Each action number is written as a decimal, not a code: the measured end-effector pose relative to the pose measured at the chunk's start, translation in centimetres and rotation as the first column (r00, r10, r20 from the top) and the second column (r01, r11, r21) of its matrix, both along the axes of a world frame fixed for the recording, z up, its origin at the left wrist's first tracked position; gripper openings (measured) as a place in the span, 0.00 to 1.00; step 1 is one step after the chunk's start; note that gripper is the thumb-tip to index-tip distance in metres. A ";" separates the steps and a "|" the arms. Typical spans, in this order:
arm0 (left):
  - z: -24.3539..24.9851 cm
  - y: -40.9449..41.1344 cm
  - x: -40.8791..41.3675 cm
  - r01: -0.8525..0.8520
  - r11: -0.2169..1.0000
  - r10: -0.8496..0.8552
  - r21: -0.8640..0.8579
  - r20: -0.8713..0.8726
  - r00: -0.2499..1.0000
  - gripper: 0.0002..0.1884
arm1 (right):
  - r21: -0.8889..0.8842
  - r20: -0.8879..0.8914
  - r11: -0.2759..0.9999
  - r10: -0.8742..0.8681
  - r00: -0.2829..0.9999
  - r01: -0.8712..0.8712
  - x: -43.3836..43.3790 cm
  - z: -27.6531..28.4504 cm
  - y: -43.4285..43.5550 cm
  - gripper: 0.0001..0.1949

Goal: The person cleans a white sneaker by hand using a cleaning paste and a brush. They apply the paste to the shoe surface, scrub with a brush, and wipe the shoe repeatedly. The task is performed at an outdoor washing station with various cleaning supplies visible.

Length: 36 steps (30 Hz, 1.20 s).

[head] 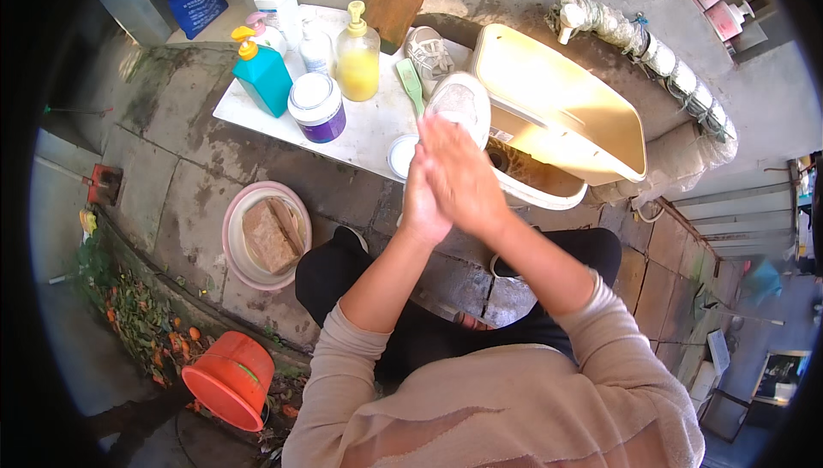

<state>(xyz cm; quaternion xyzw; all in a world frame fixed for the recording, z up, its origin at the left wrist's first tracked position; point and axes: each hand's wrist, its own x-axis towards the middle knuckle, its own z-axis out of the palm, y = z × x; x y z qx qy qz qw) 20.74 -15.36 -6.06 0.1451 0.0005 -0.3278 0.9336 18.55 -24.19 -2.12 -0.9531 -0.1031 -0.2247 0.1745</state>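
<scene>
My left hand (425,201) and my right hand (468,175) are pressed palm to palm over the near edge of a white tabletop (257,117). The right hand lies over the left, and its fingers are blurred. Whatever may lie between the palms is hidden. Just beyond the fingertips is a white shoe (460,103), partly covered by them. A second, grey-and-white laced shoe (429,53) rests behind it. To the left of the shoes lies a green-handled brush (409,81). A round white lid (402,157) sits close to my left hand.
A beige basin (575,193) with a drain stands at right, below a wrapped pipe with a tap (571,18). Pump bottles and a white-and-purple jar (316,108) occupy the tabletop's left. On the ground are a pink-rimmed basin (228,230) holding a brick-like block and an orange bucket (235,378).
</scene>
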 end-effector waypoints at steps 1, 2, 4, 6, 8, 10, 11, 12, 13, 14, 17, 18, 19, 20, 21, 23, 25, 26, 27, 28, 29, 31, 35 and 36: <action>0.3 0.0 -0.2 0.052 0.997 -0.049 0.063 -0.034 0.998 0.30 | 0.025 0.039 0.999 -0.040 0.998 0.039 1.6 0.4 -0.8 0.24; 1.0 -0.1 -0.1 0.071 0.992 -0.065 0.100 -0.062 0.996 0.31 | 0.040 0.031 0.995 -0.090 0.995 0.089 2.9 0.6 -1.4 0.24; 1.2 -0.1 0.2 0.070 0.991 -0.060 0.116 -0.091 0.994 0.31 | 0.096 0.038 0.990 -0.107 0.993 0.103 3.5 0.6 -1.3 0.24; -0.2 0.0 0.7 0.028 0.997 -0.021 0.072 -0.095 0.995 0.31 | 0.178 0.068 0.983 -0.043 0.997 0.030 1.7 -0.2 0.0 0.24; -1.0 1.2 2.3 0.081 0.996 -0.084 -0.029 -0.176 0.981 0.30 | 0.220 -0.047 0.974 0.064 0.997 -0.052 -2.2 -0.4 1.8 0.25; -1.6 2.4 2.7 0.133 0.978 -0.156 -0.160 -0.139 0.978 0.27 | 0.219 -0.153 0.973 0.113 0.982 -0.078 -3.9 0.6 3.1 0.25; -2.4 2.4 2.8 0.111 0.971 -0.143 -0.210 -0.145 0.979 0.27 | 0.196 -0.174 0.976 0.127 0.976 -0.092 -4.2 1.0 3.0 0.25; -3.9 2.6 2.7 0.086 0.964 -0.127 -0.253 -0.150 0.980 0.26 | 0.181 -0.192 0.977 0.145 0.971 -0.110 -4.4 1.3 3.2 0.25; -2.7 2.1 2.5 0.078 0.946 -0.132 -0.314 -0.157 0.979 0.26 | 0.085 -0.193 0.988 0.142 0.971 -0.127 -3.4 1.9 2.4 0.25; -1.5 1.6 0.7 0.044 0.967 -0.058 -0.252 -0.051 0.997 0.25 | 0.074 -0.129 0.992 0.107 0.986 -0.098 -1.9 1.5 1.4 0.24; 1.6 0.4 0.1 0.096 0.993 -0.088 0.075 -0.099 0.991 0.30 | -0.118 -0.047 0.991 -0.062 0.997 0.056 3.5 1.5 -2.2 0.23; 1.4 0.3 0.2 0.088 0.994 -0.084 0.066 -0.062 0.995 0.30 | -0.105 -0.008 0.990 -0.100 0.995 0.098 4.2 1.5 -2.6 0.23; 0.8 0.1 0.3 0.081 0.995 -0.080 0.055 -0.024 0.996 0.30 | -0.091 0.031 0.986 -0.138 0.990 0.140 4.6 1.4 -3.1 0.23; 0.6 0.1 0.4 0.075 0.996 -0.076 0.045 0.014 0.997 0.31 | -0.075 0.069 0.980 -0.177 0.982 0.182 4.8 1.3 -3.3 0.23; 0.4 0.4 0.7 0.103 0.995 -0.103 0.000 -0.018 0.994 0.30 | 0.023 0.049 0.991 -0.129 0.990 0.128 4.1 0.8 -2.7 0.23; 0.1 1.1 1.1 0.162 0.981 -0.170 -0.107 -0.079 0.982 0.29 | 0.207 0.020 0.978 -0.035 0.999 0.030 0.1 -0.5 -0.6 0.23; 1.0 1.5 0.8 0.126 0.991 -0.131 -0.036 -0.255 0.958 0.29 | 0.231 -0.114 0.972 -0.016 0.993 0.042 -3.0 -2.3 1.6 0.23; 2.1 1.1 0.7 0.129 0.991 -0.128 -0.023 -0.376 0.918 0.29 | 0.263 -0.084 0.963 -0.030 0.996 0.051 -4.0 -3.0 2.5 0.24; 2.6 1.3 0.7 0.119 0.993 -0.100 0.008 -0.490 0.866 0.29 | 0.210 -0.110 0.978 0.002 0.994 0.021 -3.9 -2.3 2.6 0.23; 1.2 1.1 0.6 0.017 1.000 -0.013 0.008 -0.419 0.908 0.29 | 0.155 -0.135 0.988 0.032 0.990 -0.010 -3.4 -0.8 2.4 0.23; 0.1 1.4 0.3 0.038 0.999 -0.035 0.004 -0.305 0.952 0.29 | 0.100 -0.160 0.994 0.060 0.985 -0.044 -2.7 0.1 2.0 0.23; 0.8 0.6 -0.4 0.119 0.992 -0.121 -0.032 -0.068 0.990 0.29 | 0.044 0.024 0.999 -0.021 0.999 0.020 -0.3 0.1 -0.9 0.20; 0.1 0.2 1.6 0.039 0.970 -0.061 0.240 0.086 0.994 0.29 | -0.049 0.047 0.993 -0.109 0.993 0.111 3.1 1.4 -4.0 0.17; 0.1 0.3 1.5 -0.008 0.935 -0.056 0.354 0.172 0.984 0.26 | -0.066 0.051 0.983 -0.169 0.984 0.172 2.9 1.7 -4.7 0.16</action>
